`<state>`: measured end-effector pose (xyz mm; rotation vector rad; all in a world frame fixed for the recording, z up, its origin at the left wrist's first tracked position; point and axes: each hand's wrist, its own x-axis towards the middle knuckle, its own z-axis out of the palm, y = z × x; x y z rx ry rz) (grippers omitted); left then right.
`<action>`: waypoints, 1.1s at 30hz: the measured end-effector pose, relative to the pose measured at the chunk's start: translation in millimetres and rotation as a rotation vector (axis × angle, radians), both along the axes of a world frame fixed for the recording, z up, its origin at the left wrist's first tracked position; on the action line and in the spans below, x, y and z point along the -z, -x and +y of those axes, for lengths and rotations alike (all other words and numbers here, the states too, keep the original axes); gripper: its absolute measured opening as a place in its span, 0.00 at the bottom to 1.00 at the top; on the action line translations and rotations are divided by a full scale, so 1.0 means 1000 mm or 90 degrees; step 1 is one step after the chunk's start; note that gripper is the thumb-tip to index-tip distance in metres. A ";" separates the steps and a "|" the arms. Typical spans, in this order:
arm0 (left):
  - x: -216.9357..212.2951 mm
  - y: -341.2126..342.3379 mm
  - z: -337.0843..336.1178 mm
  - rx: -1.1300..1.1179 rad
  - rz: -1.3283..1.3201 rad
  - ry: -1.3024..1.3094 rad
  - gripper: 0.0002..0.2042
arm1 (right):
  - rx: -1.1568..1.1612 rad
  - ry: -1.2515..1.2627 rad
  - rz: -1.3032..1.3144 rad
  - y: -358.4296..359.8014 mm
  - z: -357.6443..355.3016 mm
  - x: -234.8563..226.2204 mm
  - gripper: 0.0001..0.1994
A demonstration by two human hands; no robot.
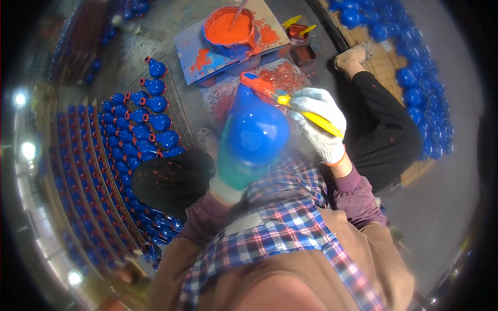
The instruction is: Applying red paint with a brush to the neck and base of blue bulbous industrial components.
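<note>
My left hand (233, 168), in a teal glove, holds a glossy blue gourd-shaped vase (258, 132) from below, its neck pointing away from me. My right hand (320, 124), in a white knit glove, grips a yellow-handled brush (290, 102). The brush tip, loaded with orange-red paint, touches the vase's mouth (250, 79), which is coated orange. A blue bowl of orange paint (229, 28) with a stick in it stands on a paint-smeared board (199, 57) ahead.
Rows of several blue vases with orange rims (148, 119) lie on a wire rack at the left. More plain blue vases (415, 67) are heaped at the right. Small paint pots (300, 44) sit by the board. My leg in dark trousers (386, 132) stretches right.
</note>
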<state>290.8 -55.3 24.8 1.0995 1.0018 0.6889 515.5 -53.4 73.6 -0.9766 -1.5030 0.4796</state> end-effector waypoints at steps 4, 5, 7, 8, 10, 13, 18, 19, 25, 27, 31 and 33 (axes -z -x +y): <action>-0.042 -0.009 0.002 -0.283 -0.500 0.655 0.34 | -0.018 0.009 0.030 -0.010 -0.003 -0.002 0.16; -0.047 -0.009 0.002 -0.288 -0.540 0.731 0.34 | -0.025 0.008 0.035 -0.013 -0.003 -0.005 0.16; -0.003 0.005 -0.006 -0.069 -0.713 0.621 0.35 | -0.039 0.002 0.042 -0.014 -0.003 -0.010 0.15; 0.016 0.008 -0.008 0.161 -0.860 0.495 0.35 | -0.042 0.000 0.041 -0.017 -0.003 -0.012 0.15; 0.019 0.010 -0.006 0.203 -0.868 0.491 0.36 | -0.051 0.000 0.051 -0.024 -0.004 -0.016 0.16; 0.022 0.021 -0.012 0.137 -0.880 0.567 0.35 | -0.021 0.001 0.055 -0.031 -0.002 -0.018 0.14; 0.007 0.033 0.000 -0.008 -0.665 0.534 0.33 | 0.126 0.197 0.368 -0.009 -0.015 -0.031 0.12; 0.000 0.034 -0.001 -0.038 -0.697 0.519 0.32 | 0.157 0.212 0.367 -0.007 -0.013 -0.028 0.13; -0.005 0.041 -0.005 -0.087 -0.466 0.289 0.24 | 0.177 0.229 0.304 0.010 -0.004 -0.036 0.12; -0.010 0.040 -0.005 -0.080 -0.401 0.292 0.24 | 0.154 0.207 0.280 0.016 0.000 -0.032 0.11; -0.011 0.037 -0.003 -0.058 -0.354 0.276 0.24 | 0.041 0.169 0.297 0.027 -0.004 -0.039 0.11; -0.010 0.038 -0.002 -0.070 -0.370 0.305 0.24 | 0.044 0.005 0.081 0.022 -0.002 -0.034 0.12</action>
